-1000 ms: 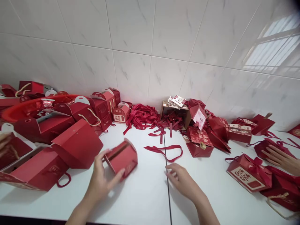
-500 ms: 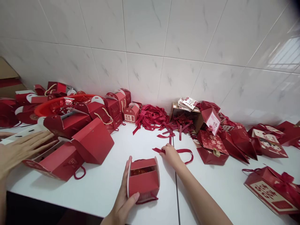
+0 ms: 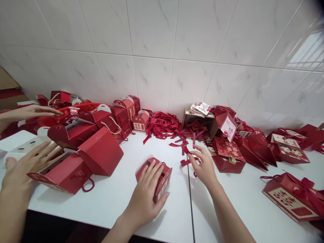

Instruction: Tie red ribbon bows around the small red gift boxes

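Note:
My left hand [image 3: 149, 190] lies over a small red gift box [image 3: 165, 179], gripping it with the fingers across its top and the thumb at the near side. The box is tilted, and a pale printed panel faces right. My right hand [image 3: 204, 167] hovers open, fingers parted, by the small dark-red strips [image 3: 194, 140] in front of an open carton. Beneath it lies a red ribbon [image 3: 186, 162], partly hidden by the hand. Whether the fingertips touch anything there is not clear.
Another person's hands [image 3: 34, 165] work at the left among red boxes [image 3: 101, 152] and a red basin [image 3: 89, 106]. A ribbon heap [image 3: 164, 125] and a carton [image 3: 214, 126] topped with cards [image 3: 201, 108] stand by the wall. Finished-looking boxes [image 3: 291, 199] sit right.
My right hand has let go of the ribbon and moved slightly right. My left hand has shifted from the box's side to its top, and the box has turned. The other person's second hand has come into view.

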Demonstrator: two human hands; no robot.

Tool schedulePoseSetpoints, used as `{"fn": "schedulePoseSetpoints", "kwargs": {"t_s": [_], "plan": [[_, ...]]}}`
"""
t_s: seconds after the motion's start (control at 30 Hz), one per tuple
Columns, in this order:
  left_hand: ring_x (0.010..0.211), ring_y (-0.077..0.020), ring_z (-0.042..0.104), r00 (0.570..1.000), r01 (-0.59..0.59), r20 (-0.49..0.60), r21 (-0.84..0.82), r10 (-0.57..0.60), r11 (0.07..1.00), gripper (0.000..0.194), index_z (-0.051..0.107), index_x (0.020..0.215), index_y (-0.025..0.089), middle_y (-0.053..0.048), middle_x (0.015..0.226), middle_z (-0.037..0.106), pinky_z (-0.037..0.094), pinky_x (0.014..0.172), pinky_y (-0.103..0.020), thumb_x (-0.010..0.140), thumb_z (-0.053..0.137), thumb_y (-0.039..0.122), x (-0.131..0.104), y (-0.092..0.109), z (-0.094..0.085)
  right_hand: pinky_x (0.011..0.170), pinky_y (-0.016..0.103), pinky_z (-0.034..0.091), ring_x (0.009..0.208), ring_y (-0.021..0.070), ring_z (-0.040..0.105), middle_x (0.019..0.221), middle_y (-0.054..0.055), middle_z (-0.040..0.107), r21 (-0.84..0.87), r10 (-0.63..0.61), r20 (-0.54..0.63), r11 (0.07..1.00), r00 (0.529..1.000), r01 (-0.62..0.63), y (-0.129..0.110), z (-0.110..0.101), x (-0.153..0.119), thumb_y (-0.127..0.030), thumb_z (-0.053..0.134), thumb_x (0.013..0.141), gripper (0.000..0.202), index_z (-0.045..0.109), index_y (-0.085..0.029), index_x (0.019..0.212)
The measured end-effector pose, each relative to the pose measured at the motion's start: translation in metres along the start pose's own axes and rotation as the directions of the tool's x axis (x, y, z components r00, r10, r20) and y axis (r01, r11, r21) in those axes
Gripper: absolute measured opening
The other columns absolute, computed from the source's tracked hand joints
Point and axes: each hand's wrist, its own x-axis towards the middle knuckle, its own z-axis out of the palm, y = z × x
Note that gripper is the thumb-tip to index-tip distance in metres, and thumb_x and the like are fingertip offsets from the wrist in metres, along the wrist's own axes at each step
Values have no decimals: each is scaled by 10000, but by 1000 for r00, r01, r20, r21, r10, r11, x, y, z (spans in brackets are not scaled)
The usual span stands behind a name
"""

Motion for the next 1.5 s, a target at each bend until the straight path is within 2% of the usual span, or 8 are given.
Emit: {"fn": "schedulePoseSetpoints", "kwargs": {"t_s": [0.07, 0.13, 0.23, 0.4, 0.53, 0.93, 1.27, 1.5], "plan": [[1320, -318, 390, 1000, -21, 7, 47, 21, 999, 519, 415, 1352, 167, -112, 1370, 508, 372, 1059, -531, 859, 527, 281, 2, -6, 6, 865, 370, 451, 1031, 232, 554, 1100, 112, 597, 109, -6, -67, 994, 998, 14, -12, -8, -17, -352, 528, 858, 203, 643, -187, 831], [1278, -295, 454, 999, -29, -13, 71, 30, 997, 437, 475, 1305, 176, -95, 1326, 556, 400, 1045, -498, 876, 501, 256, 2, -9, 10, 753, 315, 466, 874, 195, 577, 926, 81, 616, 234, 33, -12, 972, 999, -29, -26, -10, -38, -352, 516, 878, 203, 610, -187, 806], [1274, -273, 463, 999, -38, -29, 89, 41, 995, 451, 444, 1348, 190, -79, 1338, 547, 435, 1016, -462, 898, 454, 221, 2, -8, 11, 643, 264, 435, 703, 152, 536, 729, 29, 565, 364, 83, 102, 924, 991, -115, -44, -4, -68, -362, 476, 908, 268, 547, -183, 722], [1267, -249, 474, 999, -39, -15, 67, 40, 997, 462, 423, 1373, 192, -64, 1334, 549, 451, 1004, -433, 911, 421, 198, 6, -2, 7, 620, 242, 419, 663, 134, 497, 689, 12, 518, 448, 147, 138, 873, 979, -194, -61, 13, -95, -362, 453, 926, 301, 501, -181, 690], [1268, -248, 473, 999, -30, -14, 51, 31, 998, 452, 434, 1367, 197, -62, 1321, 561, 454, 999, -423, 916, 415, 200, 6, -2, 8, 612, 239, 417, 684, 140, 510, 711, 19, 531, 417, 138, 130, 891, 982, -181, -66, 20, -97, -339, 463, 921, 267, 519, -182, 713], [1269, -250, 471, 1000, -23, -17, 44, 24, 999, 456, 423, 1374, 214, -57, 1327, 555, 455, 1000, -442, 919, 416, 225, 4, -3, 10, 567, 250, 378, 625, 128, 461, 691, 14, 502, 236, -8, 80, 972, 997, -11, -70, 20, -90, -246, 440, 924, 221, 483, -189, 714], [1263, -260, 477, 999, -35, -24, 67, 37, 997, 446, 448, 1354, 185, -74, 1325, 555, 464, 992, -443, 911, 436, 228, 1, -5, 12, 589, 247, 409, 644, 127, 486, 726, 16, 522, 232, -100, 102, 970, 990, 73, -72, 17, -90, -202, 453, 916, 167, 488, -193, 752], [1245, -272, 496, 998, -49, -30, 78, 52, 996, 415, 498, 1310, 161, -88, 1314, 562, 481, 974, -454, 905, 447, 237, 1, -6, 12, 593, 246, 414, 656, 135, 506, 725, 20, 535, 257, -87, 114, 965, 990, 55, -74, 18, -87, -214, 450, 920, 177, 501, -194, 751]]}}
